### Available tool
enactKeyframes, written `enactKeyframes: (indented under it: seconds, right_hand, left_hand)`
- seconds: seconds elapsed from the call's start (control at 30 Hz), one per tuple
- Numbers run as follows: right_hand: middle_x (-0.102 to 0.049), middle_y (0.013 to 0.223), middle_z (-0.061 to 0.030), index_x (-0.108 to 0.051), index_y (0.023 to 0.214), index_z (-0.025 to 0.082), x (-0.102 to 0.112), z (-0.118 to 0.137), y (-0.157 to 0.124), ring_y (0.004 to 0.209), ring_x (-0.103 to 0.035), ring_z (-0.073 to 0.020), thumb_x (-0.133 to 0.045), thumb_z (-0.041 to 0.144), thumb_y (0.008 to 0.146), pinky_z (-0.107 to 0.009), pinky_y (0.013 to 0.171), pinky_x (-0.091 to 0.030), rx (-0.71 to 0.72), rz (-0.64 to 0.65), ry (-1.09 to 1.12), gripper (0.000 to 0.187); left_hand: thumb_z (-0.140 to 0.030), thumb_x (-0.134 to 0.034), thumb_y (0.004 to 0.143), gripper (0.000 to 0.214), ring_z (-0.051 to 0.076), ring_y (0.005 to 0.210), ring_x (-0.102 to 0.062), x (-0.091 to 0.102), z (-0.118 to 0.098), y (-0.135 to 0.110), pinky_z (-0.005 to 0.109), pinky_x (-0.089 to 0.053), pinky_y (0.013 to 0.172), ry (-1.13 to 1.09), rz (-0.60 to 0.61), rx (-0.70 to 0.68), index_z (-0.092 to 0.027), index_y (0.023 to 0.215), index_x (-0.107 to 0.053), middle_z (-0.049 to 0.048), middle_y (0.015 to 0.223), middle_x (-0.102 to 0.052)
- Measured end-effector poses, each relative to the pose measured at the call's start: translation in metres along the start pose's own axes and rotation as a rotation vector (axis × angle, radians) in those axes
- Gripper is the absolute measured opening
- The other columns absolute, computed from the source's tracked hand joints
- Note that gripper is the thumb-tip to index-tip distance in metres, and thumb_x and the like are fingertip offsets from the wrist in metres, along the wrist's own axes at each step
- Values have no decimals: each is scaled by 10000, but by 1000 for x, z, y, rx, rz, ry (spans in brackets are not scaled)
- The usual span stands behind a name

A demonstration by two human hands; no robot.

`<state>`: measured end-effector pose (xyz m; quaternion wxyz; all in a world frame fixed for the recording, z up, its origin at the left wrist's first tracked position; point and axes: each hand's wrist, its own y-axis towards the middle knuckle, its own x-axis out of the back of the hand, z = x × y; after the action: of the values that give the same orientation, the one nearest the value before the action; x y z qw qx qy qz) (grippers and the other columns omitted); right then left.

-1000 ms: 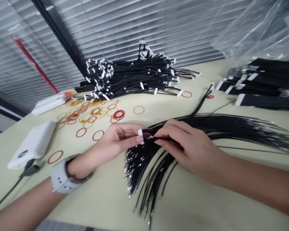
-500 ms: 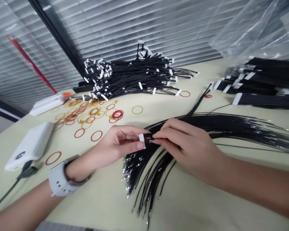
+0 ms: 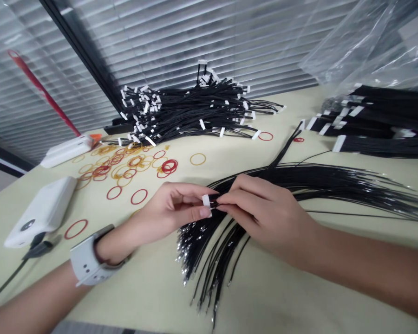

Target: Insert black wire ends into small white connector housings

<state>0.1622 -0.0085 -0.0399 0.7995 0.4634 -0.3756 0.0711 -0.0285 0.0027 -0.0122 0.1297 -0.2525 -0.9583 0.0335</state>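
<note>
Between thumb and fingers, my left hand (image 3: 174, 208) pinches a white connector (image 3: 206, 201). My right hand (image 3: 264, 208) is closed just to its right, its fingertips pinching a thin black wire (image 3: 213, 204) at the connector's edge. How far the wire end sits in the housing is too small to tell. Under both hands lies a large bundle of loose black wires (image 3: 327, 181), with shiny metal terminals (image 3: 185, 255) at the lower left ends. Behind my right hand, a slim black strand group (image 3: 282, 148) ends in a white connector (image 3: 302, 124).
A heap of black cables with white connectors (image 3: 191, 109) lies at the back. Red and yellow rubber bands (image 3: 128, 167) are scattered left, near a white power bank (image 3: 43, 213) with a cable. More connectored cables (image 3: 386, 146) and a clear plastic bag (image 3: 362, 51) lie right.
My right fingertips have moved slightly left, closer to the white connector. My left hand keeps its pinch on the connector. The whole view has shifted very slightly.
</note>
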Motion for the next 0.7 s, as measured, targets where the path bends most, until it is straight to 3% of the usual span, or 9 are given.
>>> enactKeyframes:
  seconds: [0.33,0.7]
  right_hand:
    - [-555,668,-56,-649,769,84,-2,-3,0,608,-480,-114,-437,163,867,-249,552,-394,70,-18,53,247]
    - [-481,682,-22,-618,765,122,-5,-4,-11,616,-382,-103,-426,78,834,-234,551,-334,147,39,5,209]
  left_hand:
    - [-105,-671,686,199,90,630,-622,0,-1,-1,166,-501,602,-50,13,34,-165,874,-694,10,720,-705]
    - [-126,-592,755,228,117,670,-625,-3,1,-4,190,-497,606,209,83,-53,-176,959,-679,19,741,-694]
